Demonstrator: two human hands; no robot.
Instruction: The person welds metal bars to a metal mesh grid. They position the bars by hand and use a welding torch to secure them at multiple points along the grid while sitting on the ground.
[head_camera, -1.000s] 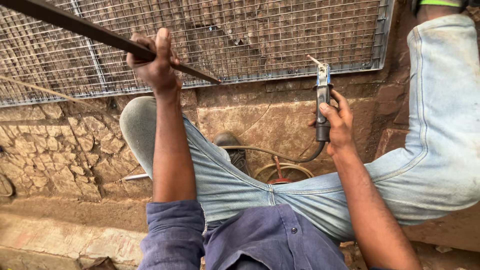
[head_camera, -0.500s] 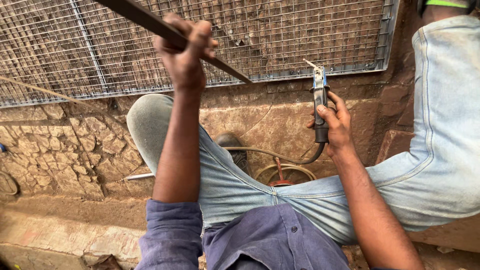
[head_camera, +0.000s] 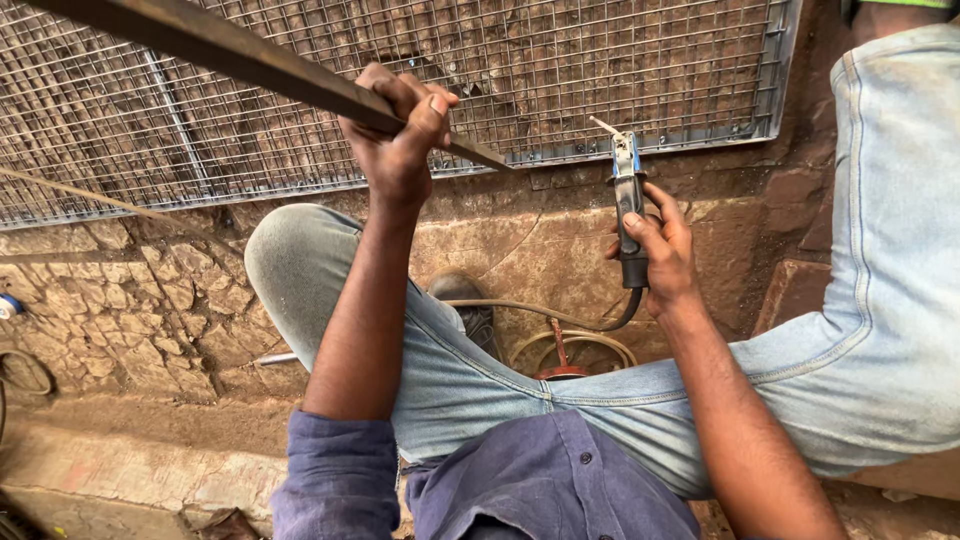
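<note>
My left hand is wrapped around a long dark metal bar that slants from the upper left down to a tip just right of the hand. My right hand grips the black handle of a welding electrode holder, which stands upright with a short rod sticking out of its blue-grey jaws. The rod's tip sits close to the lower edge of a wire mesh panel lying on the ground. I squat with my knees spread, in light blue jeans and a purple shirt.
A cable runs from the holder down between my legs to a coil of wire. My shoe rests on cracked brown stone paving. A thin rod lies at the left. A concrete kerb runs along the lower left.
My left hand has carried the metal bar to the right and upward over the mesh. My right hand with the electrode holder has stayed nearly still.
</note>
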